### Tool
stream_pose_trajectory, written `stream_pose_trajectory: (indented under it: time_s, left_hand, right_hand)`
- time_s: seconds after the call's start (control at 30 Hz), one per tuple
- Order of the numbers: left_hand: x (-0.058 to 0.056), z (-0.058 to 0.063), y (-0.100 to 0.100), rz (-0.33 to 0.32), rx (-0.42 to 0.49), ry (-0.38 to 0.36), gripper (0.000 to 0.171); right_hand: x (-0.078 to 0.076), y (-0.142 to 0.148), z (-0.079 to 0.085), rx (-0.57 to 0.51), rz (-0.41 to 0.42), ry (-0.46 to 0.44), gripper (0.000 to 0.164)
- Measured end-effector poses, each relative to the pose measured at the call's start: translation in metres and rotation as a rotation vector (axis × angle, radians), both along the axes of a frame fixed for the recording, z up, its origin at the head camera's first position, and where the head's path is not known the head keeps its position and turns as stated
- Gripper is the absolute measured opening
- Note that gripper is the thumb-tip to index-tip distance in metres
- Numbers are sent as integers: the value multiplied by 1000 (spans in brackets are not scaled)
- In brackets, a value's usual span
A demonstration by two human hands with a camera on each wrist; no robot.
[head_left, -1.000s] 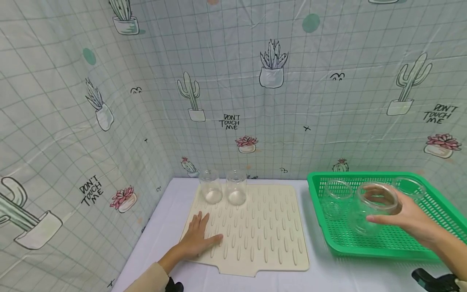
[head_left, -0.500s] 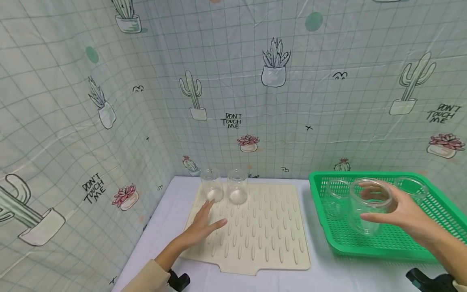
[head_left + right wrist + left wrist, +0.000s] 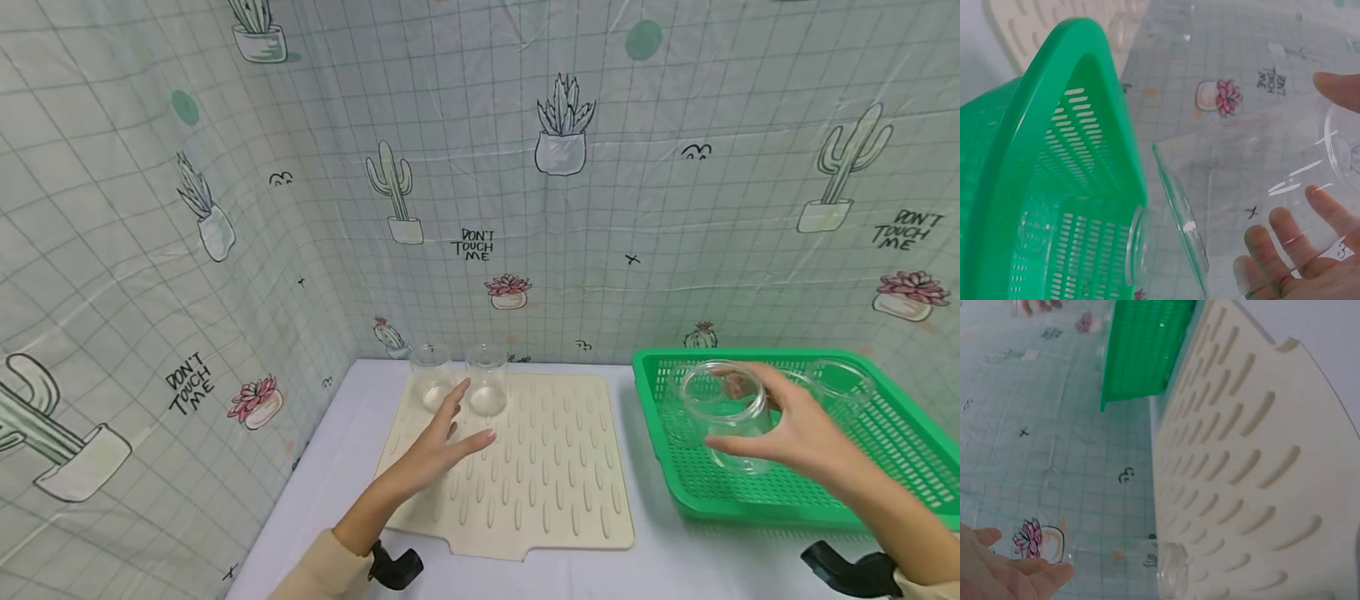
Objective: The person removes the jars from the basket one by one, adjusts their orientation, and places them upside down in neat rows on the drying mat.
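Gripping a glass (image 3: 723, 414), the right hand (image 3: 798, 429) holds it mouth up over the left part of the basket (image 3: 750, 510), thumb on the near side and fingers wrapped round the far side. Over the last second, hand and glass have shifted left; the right wrist view shows the base raised above the rim of another glass (image 3: 1138, 250). The left hand (image 3: 435, 450) has moved far and right across the mat (image 3: 555, 475); its fingers are extended, its thumb is spread, and it holds nothing. A left glass (image 3: 430, 375) and a right glass (image 3: 489, 385) stand upright at the mat's far left; fingertip contact with them cannot be told. Judged from this, the lift is complete and the leftward carry has begun, with the held glass not yet over the mat.
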State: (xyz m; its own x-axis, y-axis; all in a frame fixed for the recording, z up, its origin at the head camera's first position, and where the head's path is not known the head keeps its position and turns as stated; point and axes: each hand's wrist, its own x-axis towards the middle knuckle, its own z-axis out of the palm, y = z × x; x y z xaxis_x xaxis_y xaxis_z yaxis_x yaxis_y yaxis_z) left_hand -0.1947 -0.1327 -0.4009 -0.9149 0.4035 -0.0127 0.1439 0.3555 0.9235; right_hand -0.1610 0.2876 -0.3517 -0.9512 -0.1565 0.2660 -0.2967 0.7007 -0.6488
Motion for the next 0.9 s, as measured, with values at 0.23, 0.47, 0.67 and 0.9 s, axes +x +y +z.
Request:
stream_pose_trajectory:
  time_s: [0.23,0.47,0.67,0.9]
  left_hand:
    - [8,25,25,-58,72,39,84]
    - [7,30,50,-104,126,122,84]
    - [11,37,73,-122,120,167,80]
    - [12,40,94,-129,155,146,82]
  right_hand:
    - [-3,-22,1,48,4,95,77]
    - [-4,-41,3,82,0,181,83]
    - [-9,-56,4,102,32,312,83]
    - [-13,-75,-1,138,49,405,82]
